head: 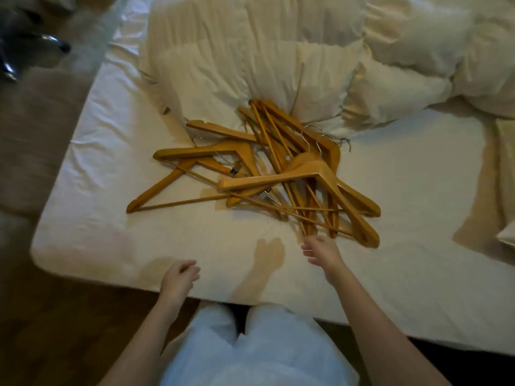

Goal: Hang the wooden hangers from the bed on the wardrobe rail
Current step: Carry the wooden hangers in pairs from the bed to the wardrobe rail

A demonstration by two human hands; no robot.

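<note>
Right hand (323,253) fingers (308,248) just short of tangled wooden hangers (267,176)

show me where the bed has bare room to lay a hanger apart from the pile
Bare sheet lies left of the hanger pile toward the bed's left edge, along the near edge by the left hand, and right of the pile before the folded duvet. Behind the pile the pillows crowd it; the right hand reaches its near tip.
</note>
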